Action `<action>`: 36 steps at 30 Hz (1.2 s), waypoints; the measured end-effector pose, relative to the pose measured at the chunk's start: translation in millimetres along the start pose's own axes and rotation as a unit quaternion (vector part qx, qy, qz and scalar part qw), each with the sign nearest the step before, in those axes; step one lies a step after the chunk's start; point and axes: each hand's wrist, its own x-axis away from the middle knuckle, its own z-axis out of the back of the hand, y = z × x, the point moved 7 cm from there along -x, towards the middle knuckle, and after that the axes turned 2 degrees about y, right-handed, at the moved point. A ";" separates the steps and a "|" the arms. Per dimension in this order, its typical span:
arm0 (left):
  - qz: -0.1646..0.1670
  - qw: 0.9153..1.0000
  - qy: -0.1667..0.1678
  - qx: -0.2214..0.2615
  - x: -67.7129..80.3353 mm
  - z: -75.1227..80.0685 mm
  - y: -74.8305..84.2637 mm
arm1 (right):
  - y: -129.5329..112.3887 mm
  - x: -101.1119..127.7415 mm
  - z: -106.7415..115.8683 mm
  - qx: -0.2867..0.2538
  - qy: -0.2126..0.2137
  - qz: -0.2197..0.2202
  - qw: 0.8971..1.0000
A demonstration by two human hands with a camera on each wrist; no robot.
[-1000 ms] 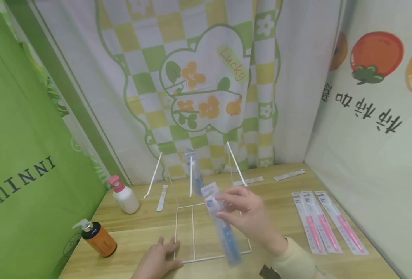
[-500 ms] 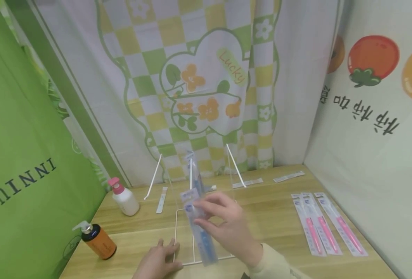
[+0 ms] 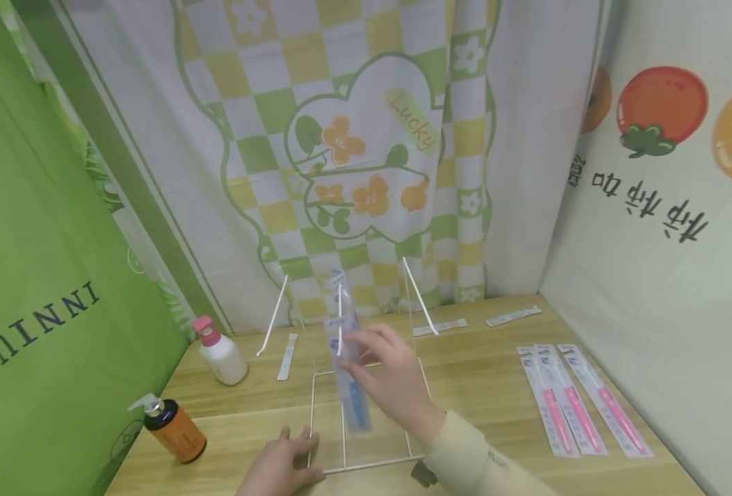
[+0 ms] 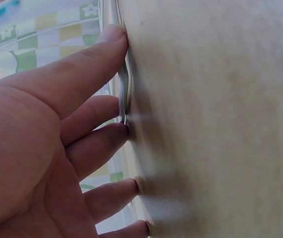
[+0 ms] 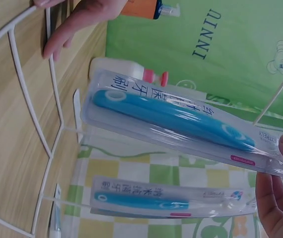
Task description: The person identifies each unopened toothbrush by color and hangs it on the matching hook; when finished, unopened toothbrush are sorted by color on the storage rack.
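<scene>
"What's on the wooden table point(image 3: 484, 399)?"

"A white wire rack point(image 3: 312, 413) with projecting hooks."

"And the hands?"

"The left hand point(image 3: 279, 463) is loosely spread, fingers nearly straight, touching a corner of the rack's base. The right hand point(image 3: 393, 375) pinches a packaged blue toothbrush point(image 5: 166, 119) between thumb and fingers."

"Where's that?"

"Upright at the middle hook's front end; can't tell whether it's threaded on. A second blue pack point(image 5: 141, 201) hangs behind it."

head: even light, hazy | left wrist: dim, tabletop point(image 4: 221, 109) shadowed | right wrist: toothbrush pack point(image 5: 176, 124) glare
</scene>
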 end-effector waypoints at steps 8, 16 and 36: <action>0.000 1.000 -0.004 -0.001 -1.3 0.7 0.1 | 35.8 -14.7 -12.7 0.041 -0.011 -0.067 0.997; -0.003 1.000 -0.003 0.002 -1.4 0.1 1.0 | 54.4 -25.4 -19.8 0.029 -0.002 -0.083 0.996; -0.001 1.000 0.001 0.012 -1.1 -2.1 -1.0 | 60.2 -27.9 -17.4 0.042 0.016 -0.071 0.996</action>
